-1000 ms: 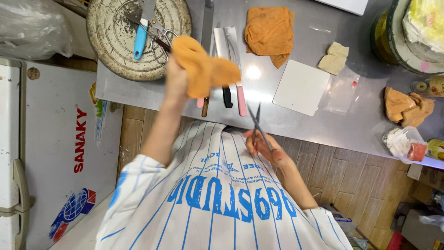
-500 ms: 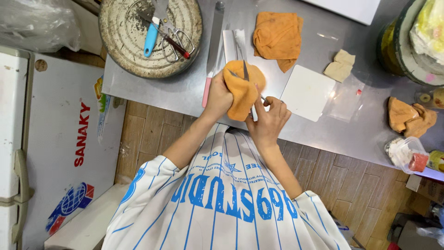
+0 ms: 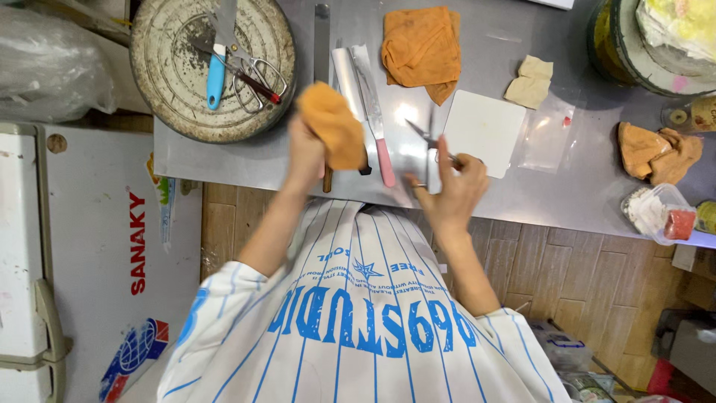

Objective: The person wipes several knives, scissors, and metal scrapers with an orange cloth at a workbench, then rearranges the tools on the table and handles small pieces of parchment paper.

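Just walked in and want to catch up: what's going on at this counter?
A person in a striped shirt stands at a steel counter. The left hand holds up an orange cloth, and the right hand holds a pair of scissors with the blades apart, just above the counter's edge. Several knives lie on the counter ahead of the hands, beside a round metal tray and a second orange cloth.
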